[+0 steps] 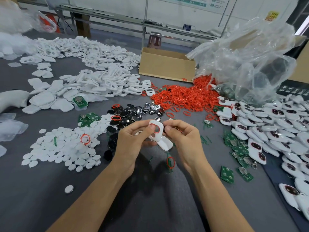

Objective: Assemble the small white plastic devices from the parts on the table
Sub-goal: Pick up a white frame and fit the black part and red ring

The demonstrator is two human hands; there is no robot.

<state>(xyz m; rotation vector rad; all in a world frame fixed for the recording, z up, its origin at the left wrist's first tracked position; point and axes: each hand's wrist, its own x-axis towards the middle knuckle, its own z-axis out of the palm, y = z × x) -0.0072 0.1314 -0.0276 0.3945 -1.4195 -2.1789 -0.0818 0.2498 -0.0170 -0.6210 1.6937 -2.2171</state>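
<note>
Here, a heap of white discs (66,144) lies left of the left fingers. The left hand (132,139) grips a white shell (158,125), its thumb curled over a red ring (158,131) at the shell's upper opening. The right hand (184,136) has curled fingers, with the tips at the shell's right edge; whether they pinch it is unclear. Finished devices (267,129) pile up right of them.

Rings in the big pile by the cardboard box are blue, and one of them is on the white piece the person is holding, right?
No, the rings are red, not blue; the head view shows it. The pile does lie by the cardboard box, and one ring is on the white piece held between the left hand and right hand.
</note>
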